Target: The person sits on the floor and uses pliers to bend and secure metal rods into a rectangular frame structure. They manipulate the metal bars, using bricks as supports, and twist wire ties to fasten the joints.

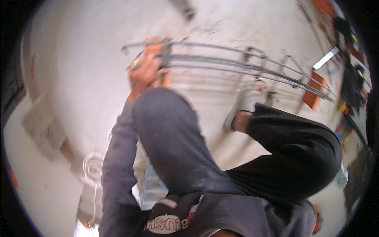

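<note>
A long narrow frame of thin steel bars stretches from the upper middle toward the right, with bent wire ties or stirrups across its right half. Its left end rests on an orange block, and another orange block sits under its right end. My left hand is at the left end, beside the block and the bars. Its fingers look closed but are blurred, so what they grip cannot be made out. No right hand shows.
My bent knees and a foot in a light shoe are close to the frame. A coiled white cable lies at left near a grey block. Clear plastic bottles stand behind my left leg. Dark clutter lines the right edge.
</note>
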Demonstrator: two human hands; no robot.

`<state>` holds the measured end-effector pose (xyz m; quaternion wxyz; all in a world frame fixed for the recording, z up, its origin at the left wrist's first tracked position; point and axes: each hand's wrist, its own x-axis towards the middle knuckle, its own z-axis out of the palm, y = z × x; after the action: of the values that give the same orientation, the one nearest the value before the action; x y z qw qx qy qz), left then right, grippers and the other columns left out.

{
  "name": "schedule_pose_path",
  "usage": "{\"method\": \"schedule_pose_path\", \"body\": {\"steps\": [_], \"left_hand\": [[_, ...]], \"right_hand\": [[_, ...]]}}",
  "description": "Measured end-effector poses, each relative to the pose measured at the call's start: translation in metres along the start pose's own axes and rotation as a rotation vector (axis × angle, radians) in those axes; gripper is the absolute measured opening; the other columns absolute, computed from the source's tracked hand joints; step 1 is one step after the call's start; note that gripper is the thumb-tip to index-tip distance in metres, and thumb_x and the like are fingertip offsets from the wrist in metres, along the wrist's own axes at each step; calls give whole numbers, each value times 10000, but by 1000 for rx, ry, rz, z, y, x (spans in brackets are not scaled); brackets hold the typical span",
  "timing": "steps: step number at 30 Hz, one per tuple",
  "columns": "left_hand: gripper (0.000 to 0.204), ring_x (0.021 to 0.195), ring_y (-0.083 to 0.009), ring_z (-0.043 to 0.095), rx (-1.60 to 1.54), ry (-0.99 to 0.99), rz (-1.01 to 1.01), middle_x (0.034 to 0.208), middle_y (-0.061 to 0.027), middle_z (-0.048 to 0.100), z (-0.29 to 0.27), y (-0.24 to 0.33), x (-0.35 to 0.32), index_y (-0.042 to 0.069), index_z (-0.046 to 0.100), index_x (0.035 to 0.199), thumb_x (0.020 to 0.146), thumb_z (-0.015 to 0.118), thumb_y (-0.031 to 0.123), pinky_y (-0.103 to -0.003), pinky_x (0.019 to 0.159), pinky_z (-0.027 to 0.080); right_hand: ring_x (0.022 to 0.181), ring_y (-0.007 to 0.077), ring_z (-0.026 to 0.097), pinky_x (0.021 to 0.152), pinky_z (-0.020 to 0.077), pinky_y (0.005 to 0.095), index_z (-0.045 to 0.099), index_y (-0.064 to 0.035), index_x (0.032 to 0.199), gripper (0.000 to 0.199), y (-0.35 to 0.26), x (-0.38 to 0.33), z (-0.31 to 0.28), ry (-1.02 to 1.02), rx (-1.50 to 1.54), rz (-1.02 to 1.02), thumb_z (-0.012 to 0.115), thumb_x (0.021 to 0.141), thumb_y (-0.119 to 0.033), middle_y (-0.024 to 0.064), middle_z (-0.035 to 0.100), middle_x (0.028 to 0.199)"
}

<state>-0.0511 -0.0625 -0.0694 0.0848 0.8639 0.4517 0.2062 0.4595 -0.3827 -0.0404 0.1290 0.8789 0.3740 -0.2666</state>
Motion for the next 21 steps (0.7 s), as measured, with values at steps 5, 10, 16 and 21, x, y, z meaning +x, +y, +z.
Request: {"method": "schedule_pose_path", "body": {"steps": [5, 10, 16, 21], "left_hand": [[295, 741, -327, 519, 38, 57, 0, 799, -129, 511, -7, 7, 6, 84, 545, 791, 914, 611, 344, -426, 626, 390], [466, 730, -342, 485, -1, 49, -122, 761, -133, 451, -6, 29, 14, 64, 519, 738, 975, 531, 465, -442, 646, 360], [540, 719, -386, 480, -33, -45, -166, 763, -165, 466, -6, 27, 5, 35, 527, 779, 1008, 454, 519, -465, 627, 359], [529, 753, -380, 478, 9, -54, -177, 790, -162, 454, -2, 15, -9, 42, 495, 775, 1021, 414, 503, -460, 656, 357]], "right_hand": [[910, 335, 672, 801, 535, 437, 629, -29, 946, 164, 4, -9, -24, 46, 21, 43, 655, 813, -122, 173, 669, 917], [912, 332, 669, 807, 532, 434, 627, -32, 961, 176, 14, -22, -26, 25, 69, 70, 655, 810, -119, 168, 666, 923], [915, 329, 665, 814, 529, 430, 625, -36, 978, 191, 27, -45, -45, -49, 68, 89, 656, 807, -114, 162, 663, 930], [917, 326, 662, 820, 526, 426, 624, -40, 993, 205, 25, -53, -68, -135, 56, 71, 657, 804, -110, 157, 661, 936]]}}
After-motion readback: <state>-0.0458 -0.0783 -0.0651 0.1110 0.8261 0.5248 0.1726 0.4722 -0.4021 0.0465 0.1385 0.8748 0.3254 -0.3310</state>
